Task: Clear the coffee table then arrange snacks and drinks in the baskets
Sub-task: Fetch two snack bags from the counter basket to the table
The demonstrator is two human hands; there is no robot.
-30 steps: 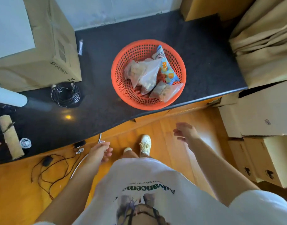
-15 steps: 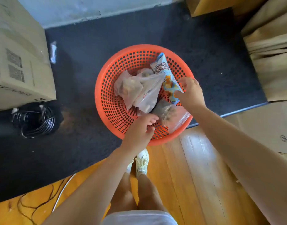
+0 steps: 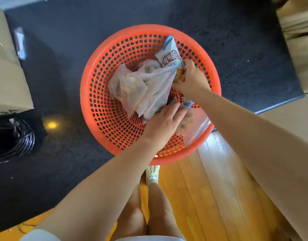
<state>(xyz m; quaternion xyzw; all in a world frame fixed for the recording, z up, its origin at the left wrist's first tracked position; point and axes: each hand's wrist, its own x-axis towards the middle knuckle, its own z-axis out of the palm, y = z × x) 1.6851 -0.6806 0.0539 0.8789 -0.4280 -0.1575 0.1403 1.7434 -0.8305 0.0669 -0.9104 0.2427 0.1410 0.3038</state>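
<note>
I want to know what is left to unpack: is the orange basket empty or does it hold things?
Not empty. The orange basket holds clear snack bags and a blue snack packet.

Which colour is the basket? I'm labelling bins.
Orange-red basket, with a grid of holes; the head view shows it best.

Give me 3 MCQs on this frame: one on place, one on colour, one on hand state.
1. Where is the blue snack packet?
A. inside the basket
B. on the wooden floor
C. on the cardboard box

2. What colour is the basket?
A. green
B. orange-red
C. white

3. What is the right hand doing?
A. hanging idle
B. gripping the blue snack packet
C. holding the cable coil

Key: 1 A, the packet leans against the basket's far inner wall. 2 B, its perforated wall and rim are orange-red. 3 B, the fingers curl round the packet's lower half.
</note>
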